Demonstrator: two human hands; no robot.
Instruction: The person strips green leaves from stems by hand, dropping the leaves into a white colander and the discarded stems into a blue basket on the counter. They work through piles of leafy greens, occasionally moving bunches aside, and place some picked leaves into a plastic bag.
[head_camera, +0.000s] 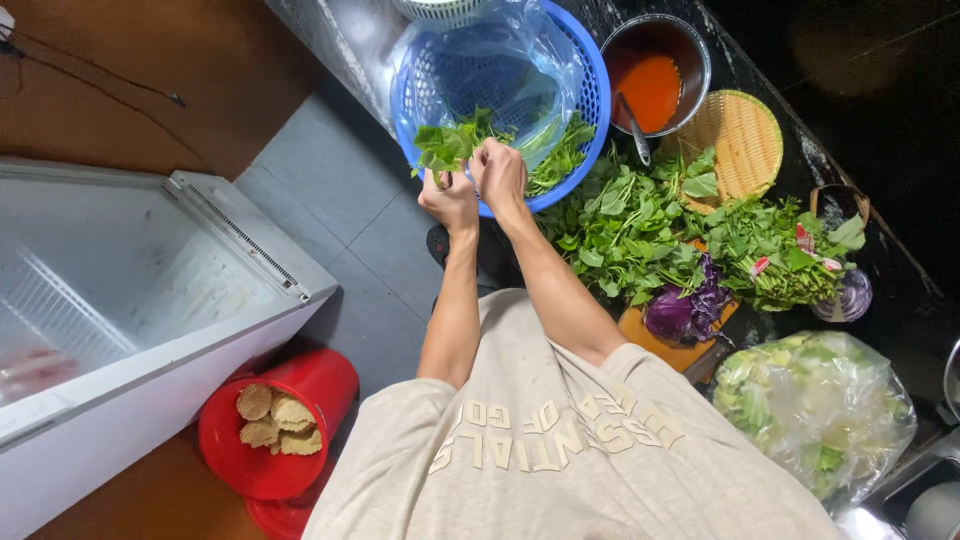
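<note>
Both hands, left hand (449, 198) and right hand (498, 172), pinch a leafy green sprig (447, 143) over the round blue plastic basket (598, 100), mid-plucking; dropping leaves in seems next.

Both bare forearms reach toward the upper centre of the frame, left hand (449, 199) and right hand (498, 172) side by side, fingers curled, apparently pinching.

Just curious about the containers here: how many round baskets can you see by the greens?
2: a blue basket lined with clear plastic under the hands, and a woven straw basket right of the sauce pot. A white one at the top edge is mostly hidden.
</note>
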